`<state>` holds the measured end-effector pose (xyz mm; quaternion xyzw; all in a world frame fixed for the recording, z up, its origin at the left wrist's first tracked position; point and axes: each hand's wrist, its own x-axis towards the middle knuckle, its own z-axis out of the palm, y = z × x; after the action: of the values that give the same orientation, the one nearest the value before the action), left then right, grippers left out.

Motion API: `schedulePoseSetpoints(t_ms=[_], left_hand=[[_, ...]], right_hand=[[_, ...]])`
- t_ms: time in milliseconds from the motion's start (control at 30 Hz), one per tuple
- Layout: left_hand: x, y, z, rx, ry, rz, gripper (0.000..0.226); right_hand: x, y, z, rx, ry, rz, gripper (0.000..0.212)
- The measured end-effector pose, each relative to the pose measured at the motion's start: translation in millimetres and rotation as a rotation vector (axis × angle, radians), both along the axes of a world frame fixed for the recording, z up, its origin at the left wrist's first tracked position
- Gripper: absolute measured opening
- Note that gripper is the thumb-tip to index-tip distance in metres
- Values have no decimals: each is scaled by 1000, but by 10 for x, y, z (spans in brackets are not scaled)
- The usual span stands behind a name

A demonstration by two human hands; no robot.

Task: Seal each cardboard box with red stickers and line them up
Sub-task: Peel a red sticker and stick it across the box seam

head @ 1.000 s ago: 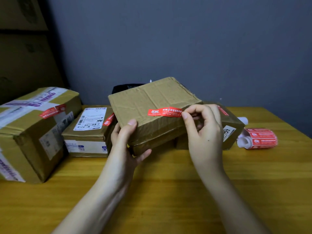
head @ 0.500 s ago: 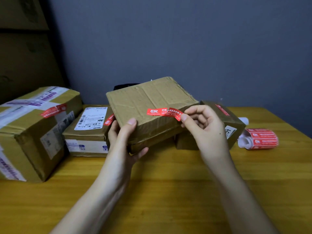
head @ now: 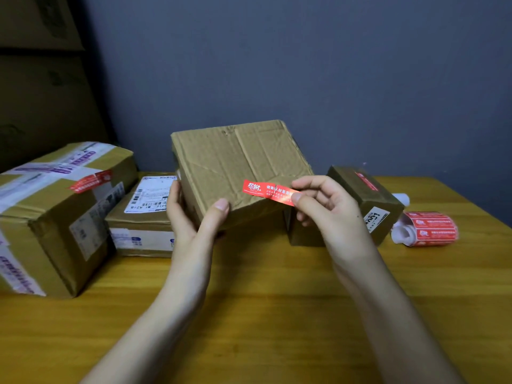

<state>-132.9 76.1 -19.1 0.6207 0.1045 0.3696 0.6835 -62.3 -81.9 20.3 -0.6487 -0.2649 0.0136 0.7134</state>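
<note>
A flat brown cardboard box (head: pixel 235 164) is held tilted above the table, its top face turned toward me. My left hand (head: pixel 194 217) grips its lower left corner, thumb on the top face. A red sticker (head: pixel 263 190) lies partly on the box's front edge. My right hand (head: pixel 327 209) pinches the sticker's right end between thumb and forefinger. Three more boxes stand on the table: a large one (head: pixel 50 217) at left with a red sticker, a flat one (head: pixel 144 217) with a white label, and a small one (head: pixel 368 200) behind my right hand with a red sticker.
A roll of red stickers (head: pixel 426 228) lies on its side at the right of the wooden table (head: pixel 277 314). A grey wall stands behind the table. Stacked cardboard boxes (head: pixel 41 79) fill the dark far left corner.
The held box has tilted up more steeply, so its top face now turns toward me. My right hand has lowered a little with the sticker's end still pinched.
</note>
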Motion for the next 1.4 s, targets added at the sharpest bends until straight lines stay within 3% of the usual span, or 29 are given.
schedulePoseSetpoints(t_ms=[200,333,700,967,1167,1300,1400], left_hand=[[-2,16,-56,155,-29,64,93],[8,44,-86,203,-48,95,91],[-30,14,-69,420,-57,185,95],[-34,41,-93,471,-43,220,96],[-33,98,-94,311,-31,190,88],[-73,154,-26,58,30,43,83],[-68,206,46,-229,86,-31,60]], right_hand=[[-11,-11,29,0,68,42,21],[-17,-16,51,38,65,89,14],[30,45,25,-290,-114,-69,11],[-13,34,18,-279,-136,-10,12],[-28,-21,48,-199,-163,-34,14],[40,-74,12,-89,-164,-153,15],[74,-92,-11,25,-188,-273,16]])
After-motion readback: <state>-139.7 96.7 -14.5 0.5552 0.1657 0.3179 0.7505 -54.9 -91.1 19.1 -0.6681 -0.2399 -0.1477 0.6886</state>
